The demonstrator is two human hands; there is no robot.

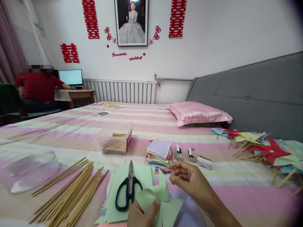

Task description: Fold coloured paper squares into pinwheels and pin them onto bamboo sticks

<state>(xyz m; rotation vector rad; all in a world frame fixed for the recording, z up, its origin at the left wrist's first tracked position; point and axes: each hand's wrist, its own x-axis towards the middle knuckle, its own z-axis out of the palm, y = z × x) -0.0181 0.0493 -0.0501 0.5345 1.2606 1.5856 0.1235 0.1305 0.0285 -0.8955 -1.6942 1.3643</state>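
My left hand (144, 214) pinches a light green paper pinwheel (163, 197), cut from its corners and partly folded, with one tip standing up. Just right of that tip, my right hand (187, 178) hovers with fingers curled toward the thumb; whatever they may hold is too small to make out. Dark blue-handled scissors (129, 184) lie on a pile of green paper sheets (115, 183) at the left hand. Beyond the right hand sit a stack of coloured paper squares (159, 148) and several small boxes (204, 162).
Wooden sticks (73, 192) lie at the left by a clear plastic lid (35, 170). A clear box (118, 143) holds short sticks. Finished pinwheels (272, 151) are heaped at right, near a pink pillow (201, 113). A person in red (39, 86) sits at a desk.
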